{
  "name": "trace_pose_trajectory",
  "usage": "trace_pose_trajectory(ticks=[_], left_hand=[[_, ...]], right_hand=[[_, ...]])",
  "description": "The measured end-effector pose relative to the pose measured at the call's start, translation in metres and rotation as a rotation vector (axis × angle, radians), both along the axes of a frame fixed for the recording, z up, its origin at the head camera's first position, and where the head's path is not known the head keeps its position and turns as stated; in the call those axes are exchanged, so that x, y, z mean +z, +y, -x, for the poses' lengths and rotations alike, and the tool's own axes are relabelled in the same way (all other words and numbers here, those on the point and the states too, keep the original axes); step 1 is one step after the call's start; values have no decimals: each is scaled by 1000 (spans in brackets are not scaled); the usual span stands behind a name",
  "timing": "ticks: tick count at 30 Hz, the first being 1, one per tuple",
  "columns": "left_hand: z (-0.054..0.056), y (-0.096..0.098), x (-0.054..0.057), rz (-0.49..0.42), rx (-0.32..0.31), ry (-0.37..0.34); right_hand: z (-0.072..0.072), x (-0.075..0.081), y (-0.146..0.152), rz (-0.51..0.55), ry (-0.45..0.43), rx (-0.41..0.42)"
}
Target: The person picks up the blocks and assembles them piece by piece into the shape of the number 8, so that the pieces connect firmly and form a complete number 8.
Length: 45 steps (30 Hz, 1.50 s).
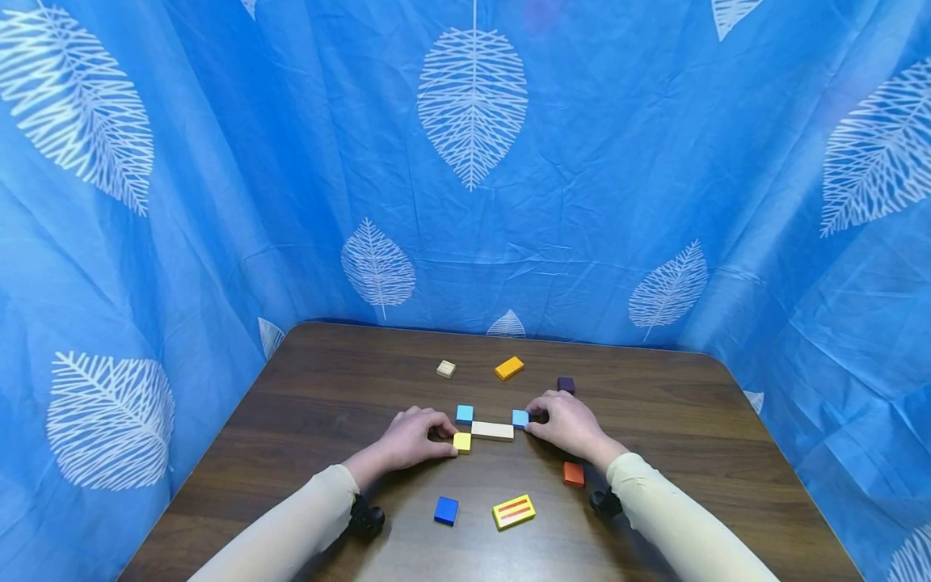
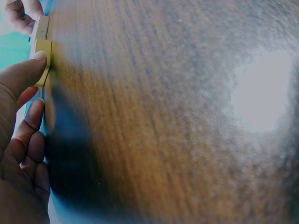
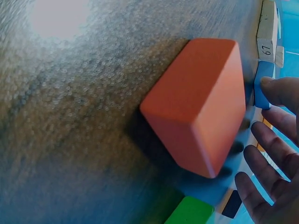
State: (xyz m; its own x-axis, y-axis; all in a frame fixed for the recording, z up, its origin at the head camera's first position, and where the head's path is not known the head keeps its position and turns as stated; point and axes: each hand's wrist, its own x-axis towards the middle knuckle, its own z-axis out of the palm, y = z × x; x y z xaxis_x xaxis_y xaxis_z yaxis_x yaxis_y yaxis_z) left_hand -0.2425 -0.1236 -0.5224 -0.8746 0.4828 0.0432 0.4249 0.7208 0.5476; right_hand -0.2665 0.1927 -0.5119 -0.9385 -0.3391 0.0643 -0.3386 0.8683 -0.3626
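Note:
In the head view my left hand [image 1: 413, 436] pinches a yellow block [image 1: 462, 442] between thumb and index finger, beside the left end of a long, pale wooden block [image 1: 492, 431]. A light blue block [image 1: 464, 413] sits just behind the yellow one. Across from it, my right hand [image 1: 570, 422] holds a blue block [image 1: 520, 418] by thumb and index finger near the plank's right end. The right wrist view shows the thumb on this blue block [image 3: 263, 86], which adjoins the pale block [image 3: 266, 32] marked with a number. The other fingers spread loosely.
An orange-red block [image 1: 573, 474] lies close to the right forearm, and a dark purple block [image 1: 566, 385] behind the right hand. Nearer are a dark blue block [image 1: 446, 510] and a striped yellow block [image 1: 513, 512]. Farther back lie an orange block [image 1: 509, 368] and a small beige block [image 1: 446, 369].

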Motion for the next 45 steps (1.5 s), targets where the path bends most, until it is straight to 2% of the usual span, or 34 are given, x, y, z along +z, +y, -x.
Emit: trace_pose_trajectory(ticks=[18, 33, 45], left_hand=[[0, 0, -1, 2, 3, 14], [0, 0, 1, -5, 6, -15], [-1, 1, 0, -9, 2, 7]], right_hand=[[-2, 0, 0, 19, -8, -2], [0, -1, 0, 9, -19, -5], [0, 0, -1, 7, -22, -8]])
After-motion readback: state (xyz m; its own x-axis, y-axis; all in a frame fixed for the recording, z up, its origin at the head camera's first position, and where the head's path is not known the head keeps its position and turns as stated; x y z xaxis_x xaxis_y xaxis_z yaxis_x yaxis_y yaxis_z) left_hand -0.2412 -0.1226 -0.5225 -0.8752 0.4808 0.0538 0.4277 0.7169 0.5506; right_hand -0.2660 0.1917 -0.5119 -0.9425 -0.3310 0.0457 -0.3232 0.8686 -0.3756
